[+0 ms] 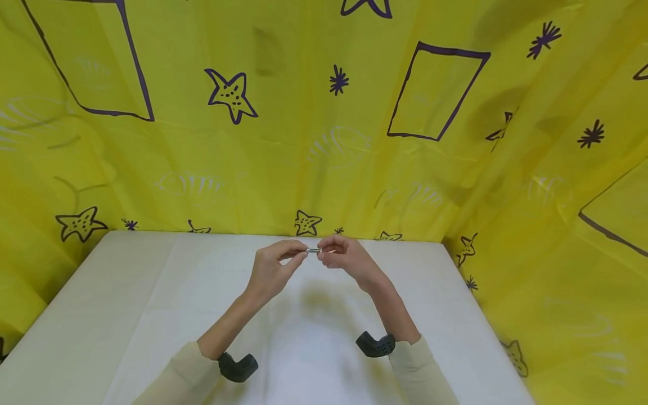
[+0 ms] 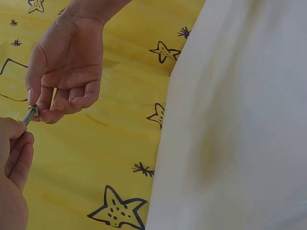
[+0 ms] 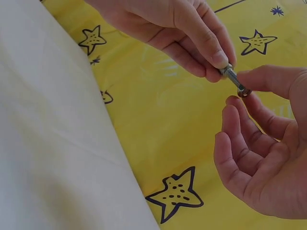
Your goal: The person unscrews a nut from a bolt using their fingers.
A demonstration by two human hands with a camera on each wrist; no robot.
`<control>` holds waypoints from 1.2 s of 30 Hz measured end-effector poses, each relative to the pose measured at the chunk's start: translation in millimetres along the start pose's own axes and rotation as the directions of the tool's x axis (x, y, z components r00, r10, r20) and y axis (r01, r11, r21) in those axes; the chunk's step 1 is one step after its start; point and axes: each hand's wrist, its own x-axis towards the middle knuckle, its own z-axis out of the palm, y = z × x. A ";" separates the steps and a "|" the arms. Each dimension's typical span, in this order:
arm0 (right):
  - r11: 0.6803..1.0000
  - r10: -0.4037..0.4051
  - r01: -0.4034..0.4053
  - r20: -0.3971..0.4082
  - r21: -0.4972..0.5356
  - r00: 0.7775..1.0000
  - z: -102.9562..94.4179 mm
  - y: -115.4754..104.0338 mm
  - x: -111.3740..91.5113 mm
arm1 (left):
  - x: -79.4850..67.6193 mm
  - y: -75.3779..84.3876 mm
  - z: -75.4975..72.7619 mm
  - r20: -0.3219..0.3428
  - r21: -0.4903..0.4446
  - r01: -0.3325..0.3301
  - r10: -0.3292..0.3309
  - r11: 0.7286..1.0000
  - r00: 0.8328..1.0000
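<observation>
A small metal bolt (image 3: 233, 78) is held level between both hands, above the white table. Its head end sits in the pinch of my left hand (image 1: 273, 270), between thumb and fingertips. At the other end, my right hand (image 1: 349, 259) pinches a small ring-like nut (image 3: 244, 92) with thumb and index finger. Threads show along the shank between the two grips in the right wrist view. In the left wrist view the bolt (image 2: 30, 115) slants up from the left fingertips to the right ones. The other right fingers are loosely bent.
A white-covered table (image 1: 202, 309) spreads below both hands. Yellow curtain (image 1: 283, 157) with starfish and fish drawings hangs behind and at the sides. Black curved devices are worn on the left wrist (image 1: 238, 368) and right wrist (image 1: 376, 344).
</observation>
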 end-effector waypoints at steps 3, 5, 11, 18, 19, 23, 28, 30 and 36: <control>1.000 0.013 -0.013 -0.005 -0.009 1.000 -0.1 0.4 0.8 | 0.2 0.1 0.2 0.002 0.004 0.000 0.000 1.000 1.000; 0.999 0.032 -0.032 -0.016 -0.014 0.999 0.7 -0.5 1.2 | 0.6 0.4 0.4 0.001 0.003 -0.002 0.002 1.000 1.000; 0.998 0.062 -0.062 -0.019 -0.003 0.998 3.0 -1.4 1.8 | 1.0 0.4 0.4 -0.009 -0.009 -0.014 0.014 1.000 1.000; 0.999 0.028 -0.027 -0.010 0.023 1.000 3.1 -1.0 0.7 | -0.3 0.8 -1.3 -0.002 -0.005 0.001 -0.001 1.000 1.000; 0.999 0.023 -0.023 -0.007 0.028 1.000 2.9 -0.8 0.7 | -0.4 0.9 -1.4 0.000 -0.003 0.005 -0.005 1.000 1.000; 0.999 0.014 -0.014 -0.001 0.034 1.000 2.5 0.1 1.1 | -0.8 0.8 -1.7 0.006 0.010 0.016 -0.016 1.000 1.000; 0.999 0.035 -0.035 0.001 0.036 0.999 3.0 -1.3 0.3 | -1.0 0.5 -1.6 0.006 0.018 0.020 -0.020 1.000 1.000; 0.998 0.051 -0.050 -0.002 0.032 0.999 3.3 -1.9 0.6 | -0.6 0.7 -1.4 0.004 0.017 0.017 -0.017 1.000 1.000; 0.997 0.074 -0.074 -0.002 0.024 0.997 2.7 -2.7 0.5 | 0.6 0.7 -0.6 -0.003 0.003 0.000 0.000 1.000 1.000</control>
